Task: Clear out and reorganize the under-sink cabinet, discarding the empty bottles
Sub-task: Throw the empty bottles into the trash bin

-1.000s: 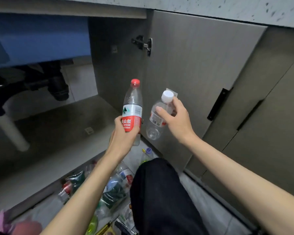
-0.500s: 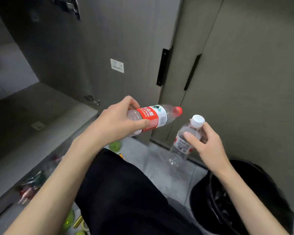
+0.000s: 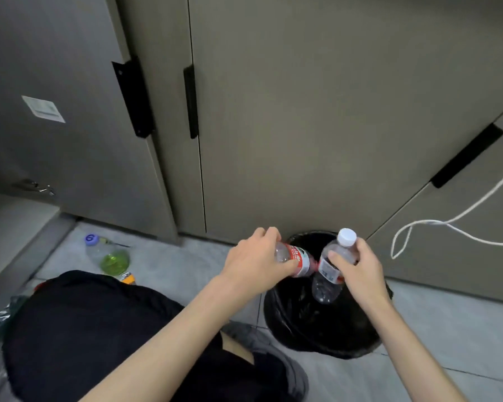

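My left hand (image 3: 254,261) grips a clear red-label bottle (image 3: 295,261) tipped on its side, its cap end hidden behind the other bottle. My right hand (image 3: 357,266) holds a smaller clear white-cap bottle (image 3: 330,269) upright by its upper part. Both bottles hang over the open mouth of a black-lined trash bin (image 3: 296,323) on the floor in front of the closed cabinet doors. The two bottles touch or nearly touch above the bin.
The open cabinet door (image 3: 70,111) stands at left beside the cabinet floor edge (image 3: 15,227). A green-bottomed bottle (image 3: 109,255) with a purple cap lies on the tile, more bottles at lower left (image 3: 0,317). My dark-clad knee (image 3: 99,329) fills the bottom. A white cord (image 3: 447,224) dangles right.
My view swung right from the open cabinet to the trash bin. Both hands carried their bottles rightward and down until they hang over the bin; the red-label bottle tipped from upright to sideways.
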Tool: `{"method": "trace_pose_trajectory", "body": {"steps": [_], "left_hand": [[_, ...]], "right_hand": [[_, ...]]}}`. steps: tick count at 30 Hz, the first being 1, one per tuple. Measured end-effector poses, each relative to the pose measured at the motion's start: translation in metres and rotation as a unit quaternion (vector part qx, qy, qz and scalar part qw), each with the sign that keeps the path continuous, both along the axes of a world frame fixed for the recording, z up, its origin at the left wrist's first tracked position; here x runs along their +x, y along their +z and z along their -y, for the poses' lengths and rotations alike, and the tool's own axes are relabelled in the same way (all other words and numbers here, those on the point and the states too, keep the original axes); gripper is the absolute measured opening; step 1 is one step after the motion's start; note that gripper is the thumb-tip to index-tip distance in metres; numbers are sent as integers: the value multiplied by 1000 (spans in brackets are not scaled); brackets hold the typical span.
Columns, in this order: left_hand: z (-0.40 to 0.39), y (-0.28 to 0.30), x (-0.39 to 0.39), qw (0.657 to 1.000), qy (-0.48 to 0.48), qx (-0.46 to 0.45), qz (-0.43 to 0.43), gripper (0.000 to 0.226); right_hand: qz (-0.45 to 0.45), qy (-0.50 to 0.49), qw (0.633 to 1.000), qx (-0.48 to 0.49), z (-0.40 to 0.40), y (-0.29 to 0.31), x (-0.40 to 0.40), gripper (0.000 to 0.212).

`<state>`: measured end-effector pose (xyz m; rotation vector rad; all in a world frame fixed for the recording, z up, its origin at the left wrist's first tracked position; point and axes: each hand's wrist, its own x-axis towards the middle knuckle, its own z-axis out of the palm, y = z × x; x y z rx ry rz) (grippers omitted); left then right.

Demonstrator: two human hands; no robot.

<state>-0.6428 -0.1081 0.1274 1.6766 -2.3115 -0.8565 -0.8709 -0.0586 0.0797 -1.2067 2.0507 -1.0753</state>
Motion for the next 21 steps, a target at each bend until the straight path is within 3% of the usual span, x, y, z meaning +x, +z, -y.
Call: {"method": "trace_pose_trajectory", "body": {"steps": [3, 5, 8, 11, 16, 21], "left_hand": [[8, -21, -15, 995, 15, 84, -46, 69], [11, -27, -11, 993, 20, 102, -61, 59], [14, -21, 13, 996, 43, 45, -60, 25], [18, 0, 62, 993, 105, -23, -48, 20], [12, 42, 191, 960, 248, -128, 16, 23], [-31, 56, 325, 901, 408, -137, 54, 18]], "right_hand": [[37, -6, 999, 40, 1, -27, 3, 36], [54, -4, 998, 35, 3, -32, 9, 42], [81, 31, 996, -7, 16, -22, 30, 32], [114, 121, 985, -42, 39, 5, 78, 29], [154, 319, 933, -68, 84, 60, 204, 23], [178, 497, 843, -102, 91, 104, 352, 17]]}}
